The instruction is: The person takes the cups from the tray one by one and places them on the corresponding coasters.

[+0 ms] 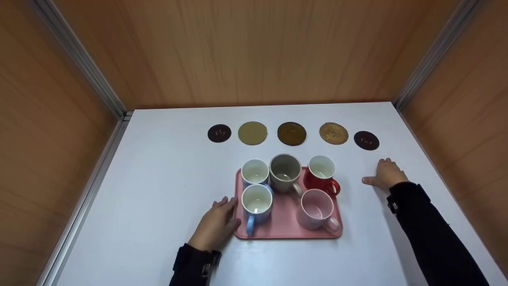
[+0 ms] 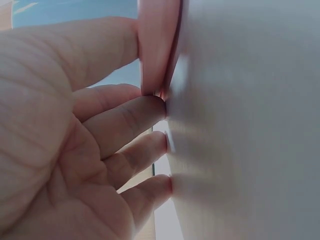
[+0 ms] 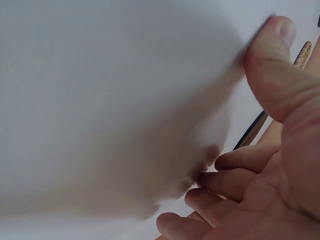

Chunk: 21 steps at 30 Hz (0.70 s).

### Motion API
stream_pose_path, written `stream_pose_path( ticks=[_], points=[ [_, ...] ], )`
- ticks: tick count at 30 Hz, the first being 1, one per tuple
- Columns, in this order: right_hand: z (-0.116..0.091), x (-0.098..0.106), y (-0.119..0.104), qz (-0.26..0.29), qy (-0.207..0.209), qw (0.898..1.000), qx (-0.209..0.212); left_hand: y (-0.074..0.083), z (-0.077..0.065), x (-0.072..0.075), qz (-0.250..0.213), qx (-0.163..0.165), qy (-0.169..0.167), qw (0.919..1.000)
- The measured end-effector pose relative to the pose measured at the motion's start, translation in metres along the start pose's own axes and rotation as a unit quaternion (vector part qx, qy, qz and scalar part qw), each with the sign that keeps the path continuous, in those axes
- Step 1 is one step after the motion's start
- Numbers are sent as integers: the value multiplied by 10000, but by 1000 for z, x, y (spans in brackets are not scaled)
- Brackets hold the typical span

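Observation:
My left hand [image 1: 216,224] is at the left edge of a pink tray [image 1: 283,222], its thumb and fingertips touching the rim in the left wrist view. Two blue mugs with white insides, a front one [image 1: 257,202] and a back one [image 1: 254,172], stand on the tray's left side. In the middle back is a grey mug [image 1: 285,172]. A red mug [image 1: 322,178] stands at the back right, and a pink mug [image 1: 316,208] at the front right. Farther right, my right hand [image 1: 387,174] rests on the white table with thumb spread and fingers extended, holding nothing.
Behind the tray, several round coasters lie in a row: a dark one [image 1: 219,133], an olive one [image 1: 253,133], a brown one [image 1: 291,134], a cork-coloured one [image 1: 333,133] and another dark one [image 1: 366,140]. Wood panels [image 1: 258,51] enclose the white table [image 1: 158,167].

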State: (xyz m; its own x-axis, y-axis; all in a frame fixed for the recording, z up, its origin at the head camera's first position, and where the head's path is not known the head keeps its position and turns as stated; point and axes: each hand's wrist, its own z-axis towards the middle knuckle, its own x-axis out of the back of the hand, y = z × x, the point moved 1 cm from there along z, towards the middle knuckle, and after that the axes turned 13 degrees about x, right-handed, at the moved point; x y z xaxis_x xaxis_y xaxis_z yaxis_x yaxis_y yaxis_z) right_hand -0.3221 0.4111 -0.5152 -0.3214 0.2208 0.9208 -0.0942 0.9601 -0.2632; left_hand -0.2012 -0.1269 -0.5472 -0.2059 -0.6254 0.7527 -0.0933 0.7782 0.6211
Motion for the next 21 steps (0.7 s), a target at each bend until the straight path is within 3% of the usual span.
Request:
stream_pose_path(
  ticks=[12, 21],
  points=[
    [-2, -8, 6, 56, 20, 9998, 205, 0, 0, -1, -6, 122, -61, 9999],
    [-3, -11, 7, 47, 189, 9993, 321, 1, -2, 0, -40, -19, 86, 10000]
  ],
)
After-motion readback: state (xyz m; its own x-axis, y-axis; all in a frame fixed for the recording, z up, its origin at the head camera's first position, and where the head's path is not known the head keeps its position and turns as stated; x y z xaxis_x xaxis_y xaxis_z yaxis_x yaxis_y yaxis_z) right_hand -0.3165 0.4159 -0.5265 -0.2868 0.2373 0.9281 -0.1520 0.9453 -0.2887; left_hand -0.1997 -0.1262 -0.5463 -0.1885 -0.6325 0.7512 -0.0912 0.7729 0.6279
